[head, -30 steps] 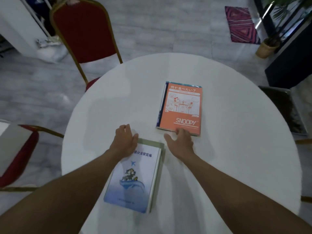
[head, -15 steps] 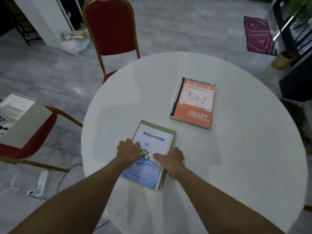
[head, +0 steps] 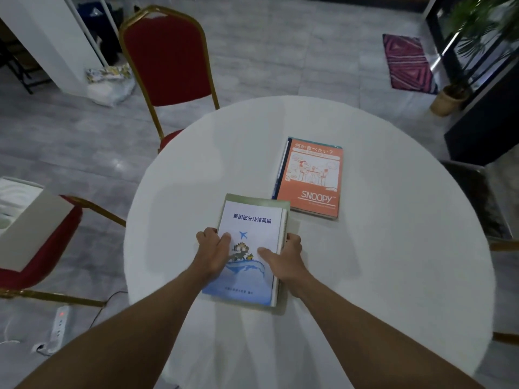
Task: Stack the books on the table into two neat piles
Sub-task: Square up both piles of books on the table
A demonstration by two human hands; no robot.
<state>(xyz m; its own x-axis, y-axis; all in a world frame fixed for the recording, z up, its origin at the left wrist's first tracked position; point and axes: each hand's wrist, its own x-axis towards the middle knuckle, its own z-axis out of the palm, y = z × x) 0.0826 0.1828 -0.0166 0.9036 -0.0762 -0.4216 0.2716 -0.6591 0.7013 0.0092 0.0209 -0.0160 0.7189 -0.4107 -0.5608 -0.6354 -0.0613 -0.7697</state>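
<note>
Beside orange book [head: 310, 179] (apart): white-covered pile [head: 252, 242]

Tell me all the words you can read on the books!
"SNOOPY": big letters low on the orange book.
"何か食べたい?": top of that orange cover.
"泰国部分法律简编": title on the white and blue book.
Small print at the bottom of both covers: too blurred to read.

Both bare forearms reaching forward from the near edge, converging. Left hand [head: 214, 252] lying palm down, fingers curled, thumb angling right. Right hand [head: 283, 258] set just right of it, thumb pointing left, fingers curling downward over an edge.
</note>
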